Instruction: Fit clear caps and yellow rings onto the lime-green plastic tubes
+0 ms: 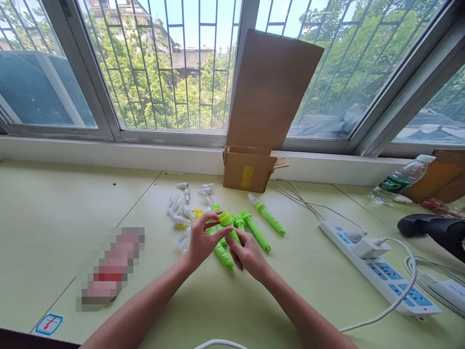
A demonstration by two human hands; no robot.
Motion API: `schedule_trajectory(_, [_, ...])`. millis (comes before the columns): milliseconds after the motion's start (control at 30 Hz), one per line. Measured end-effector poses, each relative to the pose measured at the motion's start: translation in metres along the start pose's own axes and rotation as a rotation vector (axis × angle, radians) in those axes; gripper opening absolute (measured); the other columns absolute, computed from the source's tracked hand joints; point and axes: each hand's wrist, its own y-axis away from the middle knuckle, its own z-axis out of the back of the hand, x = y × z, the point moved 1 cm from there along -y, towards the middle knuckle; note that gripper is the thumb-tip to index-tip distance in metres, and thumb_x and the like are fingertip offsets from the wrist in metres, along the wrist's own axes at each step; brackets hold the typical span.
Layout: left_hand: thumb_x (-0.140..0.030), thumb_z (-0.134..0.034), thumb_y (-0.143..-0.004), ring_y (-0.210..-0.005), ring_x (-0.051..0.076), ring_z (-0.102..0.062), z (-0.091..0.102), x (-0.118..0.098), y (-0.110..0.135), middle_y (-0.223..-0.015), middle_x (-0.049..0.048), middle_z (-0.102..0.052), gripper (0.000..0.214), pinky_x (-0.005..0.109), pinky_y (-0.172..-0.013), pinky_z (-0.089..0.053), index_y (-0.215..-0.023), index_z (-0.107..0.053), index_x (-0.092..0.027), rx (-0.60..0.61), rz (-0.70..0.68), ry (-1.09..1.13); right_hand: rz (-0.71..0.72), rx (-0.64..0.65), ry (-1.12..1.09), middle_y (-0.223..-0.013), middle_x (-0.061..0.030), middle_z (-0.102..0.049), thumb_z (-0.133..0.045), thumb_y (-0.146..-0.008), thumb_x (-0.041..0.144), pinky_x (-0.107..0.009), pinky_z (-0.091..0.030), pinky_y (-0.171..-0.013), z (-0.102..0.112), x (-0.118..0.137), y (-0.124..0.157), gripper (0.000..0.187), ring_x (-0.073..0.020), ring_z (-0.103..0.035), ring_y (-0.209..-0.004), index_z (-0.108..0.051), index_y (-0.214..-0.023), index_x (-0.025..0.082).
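Note:
My right hand (249,252) grips a green plastic tube (230,228) by its lower shaft, holding it tilted over the table. My left hand (202,238) pinches at the tube's upper end, where a yellow ring shows at the collar. Several more green tubes (257,231) lie side by side just behind my hands, one (269,217) set apart to the right with a white tip. A scatter of small clear caps (178,209) and a yellow ring (198,213) lies to the left of the tubes.
A small open cardboard box (247,168) stands by the window sill with a cardboard sheet (271,87) leaning behind it. A white power strip (381,269) with cables runs along the right. A water bottle (401,179) and a black object (436,231) lie far right.

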Motion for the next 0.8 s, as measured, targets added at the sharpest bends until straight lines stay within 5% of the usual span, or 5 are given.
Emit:
schedule_trajectory(133, [-0.032, -0.078, -0.07, -0.101, 0.024, -0.067, -0.002, 0.0, 0.002, -0.096, 0.0056, -0.068, 0.028, 0.038, -0.08, -0.062, -0.084, -0.057, -0.019, -0.044, -0.053, -0.119, 0.156, -0.215, 0.383, -0.063, -0.0017, -0.06, -0.054, -0.085, 0.035, -0.028, -0.038, -0.052, 0.001, 0.003, 0.0, 0.016, -0.0169, -0.053, -0.054, -0.061, -0.087, 0.02])
schedule_trajectory(233, [-0.03, -0.078, -0.071, -0.102, 0.023, -0.066, -0.003, -0.001, 0.003, -0.097, 0.0063, -0.068, 0.027, 0.037, -0.077, -0.062, -0.084, -0.058, -0.019, -0.037, -0.085, -0.171, 0.156, -0.269, 0.465, -0.069, -0.0031, -0.063, -0.053, -0.083, 0.029, -0.029, -0.038, -0.058, 0.001, 0.003, 0.001, 0.014, -0.0195, -0.056, -0.063, -0.061, -0.09, 0.019])
schedule_trajectory(567, [-0.029, -0.076, -0.073, -0.098, 0.022, -0.067, -0.001, -0.001, 0.0, -0.095, 0.0056, -0.067, 0.024, 0.036, -0.076, -0.063, -0.086, -0.058, -0.019, 0.0, -0.129, -0.203, 0.131, -0.198, 0.21, -0.058, 0.0026, -0.048, -0.055, -0.083, 0.031, -0.025, -0.031, -0.05, 0.0, -0.007, -0.004, 0.02, -0.0118, -0.042, -0.053, -0.048, -0.067, 0.02])
schedule_trajectory(800, [-0.03, -0.074, -0.074, -0.098, 0.021, -0.067, 0.0, 0.0, -0.002, -0.092, 0.0048, -0.066, 0.022, 0.036, -0.076, -0.063, -0.085, -0.058, -0.018, 0.003, -0.11, -0.187, -0.05, -0.086, -0.097, -0.043, 0.0087, -0.038, -0.058, -0.082, 0.039, -0.022, -0.021, -0.033, -0.006, -0.003, -0.001, 0.026, -0.0068, -0.029, -0.031, -0.044, -0.067, 0.022])
